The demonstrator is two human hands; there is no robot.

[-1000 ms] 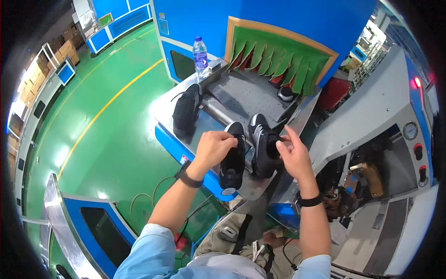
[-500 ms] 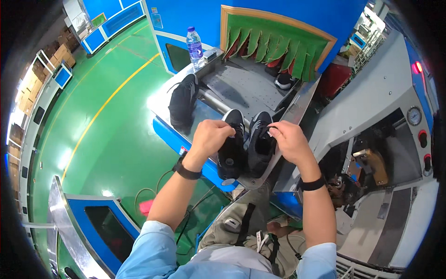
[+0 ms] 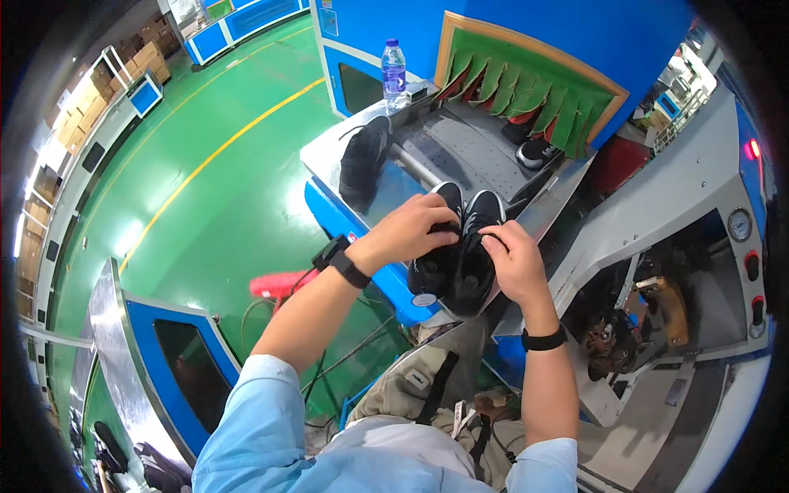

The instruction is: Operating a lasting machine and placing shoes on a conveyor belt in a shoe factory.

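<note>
Glossy green floor (image 3: 222,238) fills frame left; at centre, the left hand (image 3: 417,228) and right hand (image 3: 518,261) pinch two black, white-trimmed sneakers (image 3: 475,283); uneven pulling could tip one.

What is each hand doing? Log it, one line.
left grip: closed on front left shoe; right grip: closed on front right shoe; another shoe: apart, farther left; bottle: upright
</note>
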